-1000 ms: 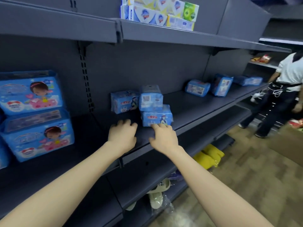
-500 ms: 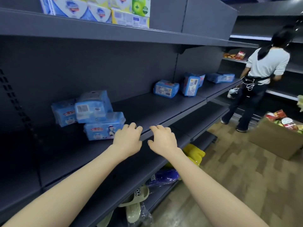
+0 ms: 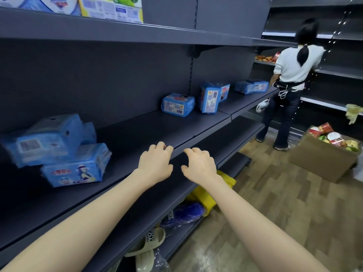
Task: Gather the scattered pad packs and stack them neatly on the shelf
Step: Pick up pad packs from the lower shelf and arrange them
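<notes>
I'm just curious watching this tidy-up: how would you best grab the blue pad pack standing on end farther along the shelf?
Likely by its upper half: the standing pack is tall and slightly tilted, so pinch across its top, coming from the open aisle side. A second pack crowds its far right, and the back panel closes the rear.

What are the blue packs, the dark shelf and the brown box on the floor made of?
The blue packs look wrapped in thin plastic film: glossy, crinkled and printed. The shelf seems to be painted metal: dark grey, smooth, matte and thin-edged. The box looks like plain cardboard: dull brown with flat sides.
</notes>
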`<action>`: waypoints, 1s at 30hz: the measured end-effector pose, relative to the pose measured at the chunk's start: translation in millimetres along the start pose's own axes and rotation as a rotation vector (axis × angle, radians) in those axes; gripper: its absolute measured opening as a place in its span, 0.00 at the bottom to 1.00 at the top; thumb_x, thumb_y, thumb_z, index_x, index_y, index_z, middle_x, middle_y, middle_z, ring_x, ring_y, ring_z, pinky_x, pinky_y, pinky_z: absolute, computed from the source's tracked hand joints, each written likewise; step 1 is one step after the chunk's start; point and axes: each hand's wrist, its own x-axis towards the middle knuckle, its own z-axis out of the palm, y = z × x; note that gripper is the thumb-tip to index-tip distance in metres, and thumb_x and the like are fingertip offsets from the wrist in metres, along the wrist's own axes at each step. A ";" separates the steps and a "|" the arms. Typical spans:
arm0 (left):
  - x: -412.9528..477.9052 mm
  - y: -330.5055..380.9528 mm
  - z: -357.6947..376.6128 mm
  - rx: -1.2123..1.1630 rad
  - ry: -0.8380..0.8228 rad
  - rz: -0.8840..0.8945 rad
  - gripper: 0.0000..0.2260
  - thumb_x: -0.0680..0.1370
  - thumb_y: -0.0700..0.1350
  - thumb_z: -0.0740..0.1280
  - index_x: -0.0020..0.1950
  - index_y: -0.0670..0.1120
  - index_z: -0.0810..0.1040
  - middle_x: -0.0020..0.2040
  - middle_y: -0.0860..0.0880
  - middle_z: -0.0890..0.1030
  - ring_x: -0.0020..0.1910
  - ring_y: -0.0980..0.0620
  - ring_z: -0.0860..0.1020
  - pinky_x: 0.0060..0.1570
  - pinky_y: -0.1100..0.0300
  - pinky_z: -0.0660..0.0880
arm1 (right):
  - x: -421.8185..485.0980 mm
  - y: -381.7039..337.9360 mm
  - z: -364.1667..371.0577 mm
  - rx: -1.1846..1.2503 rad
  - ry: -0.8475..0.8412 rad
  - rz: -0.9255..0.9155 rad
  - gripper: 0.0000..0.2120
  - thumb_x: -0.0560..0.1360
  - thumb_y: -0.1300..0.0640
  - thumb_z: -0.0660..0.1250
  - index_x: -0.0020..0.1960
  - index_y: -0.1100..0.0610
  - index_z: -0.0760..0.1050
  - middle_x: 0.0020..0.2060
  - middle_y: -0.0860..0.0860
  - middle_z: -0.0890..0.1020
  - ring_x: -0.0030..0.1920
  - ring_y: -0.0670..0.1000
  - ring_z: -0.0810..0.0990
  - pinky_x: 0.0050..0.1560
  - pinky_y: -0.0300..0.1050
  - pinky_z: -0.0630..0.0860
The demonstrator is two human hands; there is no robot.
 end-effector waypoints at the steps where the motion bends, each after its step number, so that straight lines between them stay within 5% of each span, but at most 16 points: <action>1: 5.9 3.7 1.6 -0.001 -0.004 0.009 0.22 0.77 0.50 0.62 0.70 0.47 0.63 0.66 0.46 0.67 0.63 0.44 0.68 0.52 0.54 0.71 | 2.6 4.4 -0.2 0.003 -0.002 0.008 0.25 0.77 0.51 0.62 0.72 0.54 0.62 0.66 0.53 0.70 0.66 0.59 0.67 0.61 0.54 0.69; 17: 164.9 25.3 19.4 -0.036 -0.045 0.120 0.20 0.77 0.49 0.62 0.68 0.46 0.66 0.65 0.45 0.68 0.62 0.43 0.69 0.49 0.52 0.72 | 120.0 72.5 -10.3 -0.021 -0.001 0.124 0.23 0.76 0.52 0.62 0.70 0.55 0.64 0.65 0.54 0.70 0.64 0.60 0.67 0.60 0.53 0.69; 30: 285.5 0.1 25.9 -0.051 -0.047 0.045 0.20 0.77 0.49 0.63 0.68 0.46 0.65 0.66 0.45 0.66 0.62 0.44 0.69 0.50 0.50 0.73 | 234.0 85.2 -12.8 -0.009 -0.023 0.127 0.26 0.75 0.54 0.64 0.71 0.56 0.63 0.65 0.56 0.70 0.64 0.62 0.67 0.60 0.54 0.68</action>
